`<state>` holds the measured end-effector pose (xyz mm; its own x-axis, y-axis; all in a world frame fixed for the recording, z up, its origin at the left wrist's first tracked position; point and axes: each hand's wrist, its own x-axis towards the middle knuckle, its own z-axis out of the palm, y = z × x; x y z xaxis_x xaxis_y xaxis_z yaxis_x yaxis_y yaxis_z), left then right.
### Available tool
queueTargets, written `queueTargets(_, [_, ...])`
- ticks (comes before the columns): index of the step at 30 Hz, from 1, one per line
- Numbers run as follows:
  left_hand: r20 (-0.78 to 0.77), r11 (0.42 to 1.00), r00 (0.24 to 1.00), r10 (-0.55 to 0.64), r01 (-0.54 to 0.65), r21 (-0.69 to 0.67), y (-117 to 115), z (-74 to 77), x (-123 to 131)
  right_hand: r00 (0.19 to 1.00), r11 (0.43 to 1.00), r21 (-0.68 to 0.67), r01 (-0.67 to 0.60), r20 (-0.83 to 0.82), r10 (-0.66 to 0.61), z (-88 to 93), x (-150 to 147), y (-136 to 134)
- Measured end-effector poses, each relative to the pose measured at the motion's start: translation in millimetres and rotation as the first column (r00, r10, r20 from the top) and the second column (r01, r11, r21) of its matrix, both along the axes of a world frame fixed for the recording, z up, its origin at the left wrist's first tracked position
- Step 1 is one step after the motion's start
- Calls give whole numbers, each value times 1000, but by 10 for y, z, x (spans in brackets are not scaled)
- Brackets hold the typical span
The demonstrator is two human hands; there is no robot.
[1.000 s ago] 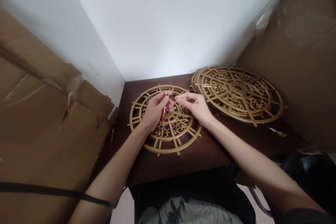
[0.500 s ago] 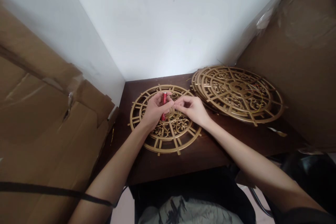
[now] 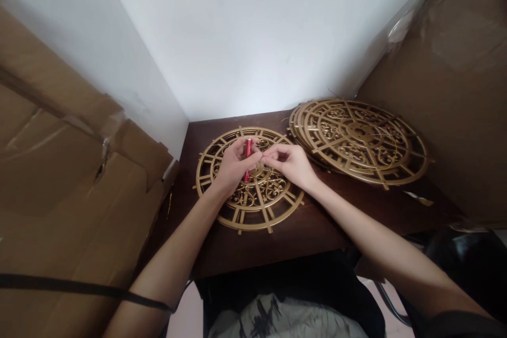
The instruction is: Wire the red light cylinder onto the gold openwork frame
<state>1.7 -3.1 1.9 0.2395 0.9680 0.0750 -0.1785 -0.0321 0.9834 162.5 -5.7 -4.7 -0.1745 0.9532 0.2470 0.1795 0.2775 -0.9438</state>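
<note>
My left hand (image 3: pixel 237 162) is closed around a slim red tube (image 3: pixel 249 147) with a silvery end, held roughly upright. Its thumb and finger also meet my right hand's fingertips. My right hand (image 3: pixel 288 160) is in a pinch, and a thin strand seems to pass between the fingertips, too fine to name for certain. Both hands are over the middle of a round gold openwork clock-face frame (image 3: pixel 259 195) with scrollwork, lying flat on the dark brown table (image 3: pixel 293 240). My left hand hides part of its left side.
To the right lies a stack of similar gold frames (image 3: pixel 358 129), with thin yellow wire on top. A small brush-like item (image 3: pixel 420 198) rests near it. Cardboard boxes stand at left (image 3: pixel 71 185) and right (image 3: pixel 443 90); a white wall (image 3: pixel 245 37) rises behind.
Almost nothing differs. Both hands keep their place over the gold frame, the red tube still in my left hand; the view has shifted very slightly.
</note>
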Motion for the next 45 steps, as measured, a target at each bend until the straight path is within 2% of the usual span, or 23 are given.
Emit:
queueTargets(7, [2, 999, 999, 38, -38, 1, -7, 5, 18, 1000, 1000, 4, -4, 29, 4, 14, -10, -8])
queueTargets(19, [24, 998, 998, 55, -54, -35, -18, 23, 29, 998, 999, -52, 11, -59, -14, 72, -13, -8])
queueTargets(30, [-54, 1000, 998, 24, -25, -8, -21, 23, 11, 999, 1000, 0, -21, -30, 21, 51, -9, -11])
queueTargets(45, [-10, 1000, 1000, 25, -25, -8, -6, 1, 7, 1000, 1000, 10, 9, 10, -9, 50, 11, 2])
